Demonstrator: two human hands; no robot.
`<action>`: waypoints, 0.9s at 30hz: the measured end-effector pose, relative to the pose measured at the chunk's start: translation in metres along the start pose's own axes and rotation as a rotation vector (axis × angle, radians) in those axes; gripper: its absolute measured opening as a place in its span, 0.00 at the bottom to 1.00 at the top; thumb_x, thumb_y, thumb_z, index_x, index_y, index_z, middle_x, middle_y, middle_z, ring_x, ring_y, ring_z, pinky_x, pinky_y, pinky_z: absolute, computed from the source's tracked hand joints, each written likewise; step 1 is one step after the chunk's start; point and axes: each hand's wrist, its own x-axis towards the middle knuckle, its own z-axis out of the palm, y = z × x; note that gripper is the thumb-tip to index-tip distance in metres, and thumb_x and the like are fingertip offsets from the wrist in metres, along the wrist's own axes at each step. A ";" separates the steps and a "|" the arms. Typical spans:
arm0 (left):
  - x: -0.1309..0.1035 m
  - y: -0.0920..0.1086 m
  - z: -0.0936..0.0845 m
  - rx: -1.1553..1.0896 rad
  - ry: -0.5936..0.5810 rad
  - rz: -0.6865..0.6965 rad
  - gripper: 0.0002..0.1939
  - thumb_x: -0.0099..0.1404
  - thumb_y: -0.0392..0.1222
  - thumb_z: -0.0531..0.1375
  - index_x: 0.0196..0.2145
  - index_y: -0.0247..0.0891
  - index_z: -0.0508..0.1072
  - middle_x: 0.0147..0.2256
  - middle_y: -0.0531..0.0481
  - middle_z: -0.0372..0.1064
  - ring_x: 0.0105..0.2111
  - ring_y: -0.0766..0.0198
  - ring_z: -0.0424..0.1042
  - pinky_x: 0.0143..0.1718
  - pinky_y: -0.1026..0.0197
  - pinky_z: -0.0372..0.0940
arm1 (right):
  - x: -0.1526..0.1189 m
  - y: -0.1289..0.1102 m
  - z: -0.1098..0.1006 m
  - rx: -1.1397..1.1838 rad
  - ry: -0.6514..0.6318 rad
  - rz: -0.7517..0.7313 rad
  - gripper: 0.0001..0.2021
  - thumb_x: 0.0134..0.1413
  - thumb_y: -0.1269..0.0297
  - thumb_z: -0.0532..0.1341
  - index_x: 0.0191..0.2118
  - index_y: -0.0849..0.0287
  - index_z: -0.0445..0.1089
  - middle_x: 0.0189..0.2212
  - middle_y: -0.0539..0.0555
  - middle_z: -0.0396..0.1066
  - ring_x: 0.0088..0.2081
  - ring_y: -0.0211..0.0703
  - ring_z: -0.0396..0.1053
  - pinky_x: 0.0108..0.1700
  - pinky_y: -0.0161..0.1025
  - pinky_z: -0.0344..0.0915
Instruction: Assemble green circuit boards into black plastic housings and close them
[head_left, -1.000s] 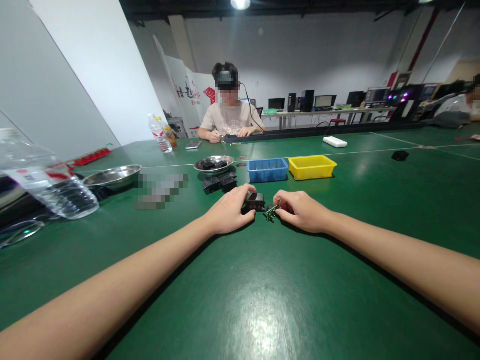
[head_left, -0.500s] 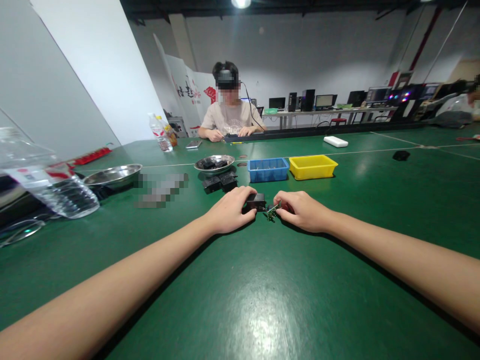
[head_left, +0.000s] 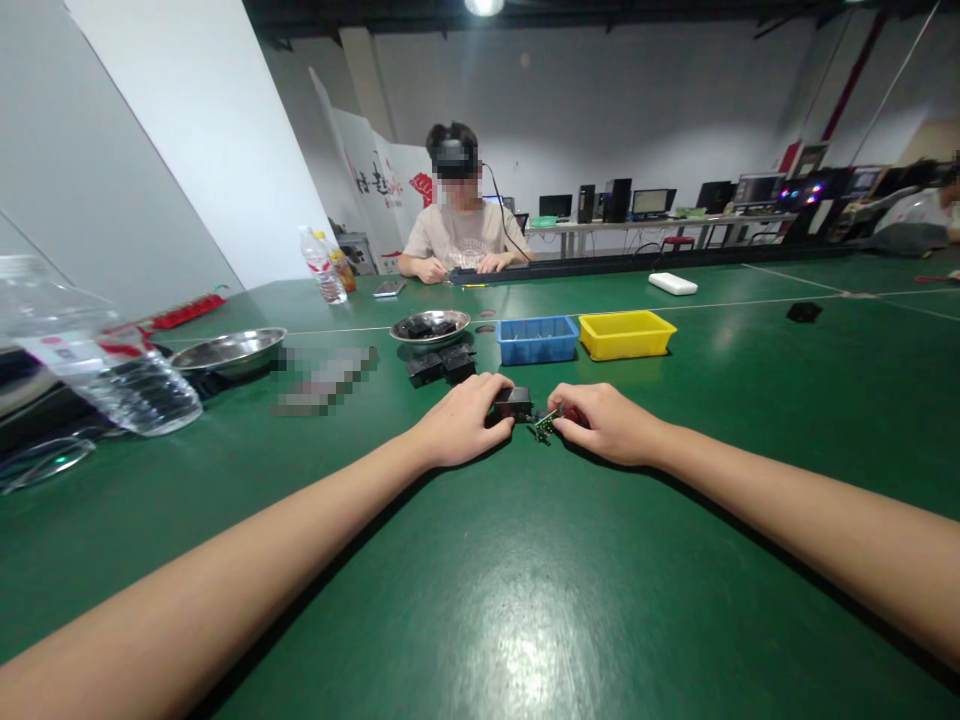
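Observation:
My left hand [head_left: 474, 420] grips a small black plastic case [head_left: 514, 402] between thumb and fingers, just above the green table [head_left: 480, 560]. Facing it, my right hand [head_left: 600, 424] pinches a small green circuit board [head_left: 547, 424] by its right edge. The board sits tilted close against the case's right end; whether the two are joined I cannot tell. Beyond my left hand lie several black plastic cases [head_left: 442, 366], and behind them a steel dish [head_left: 402, 336] holds more black pieces.
Past my hands stand a blue bin [head_left: 537, 350] and a yellow bin [head_left: 628, 344]. A white box [head_left: 673, 284] and a black piece [head_left: 804, 312] lie farther right. On the left are a water bottle [head_left: 142, 385] and a steel plate [head_left: 232, 352]. A person [head_left: 465, 235] sits opposite.

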 end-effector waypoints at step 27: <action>0.000 -0.001 0.000 0.003 -0.006 0.000 0.15 0.64 0.44 0.56 0.47 0.36 0.67 0.44 0.40 0.72 0.45 0.51 0.71 0.48 0.48 0.68 | 0.000 -0.001 -0.001 -0.007 -0.006 -0.003 0.03 0.59 0.70 0.60 0.40 0.59 0.67 0.26 0.48 0.66 0.27 0.37 0.60 0.33 0.34 0.54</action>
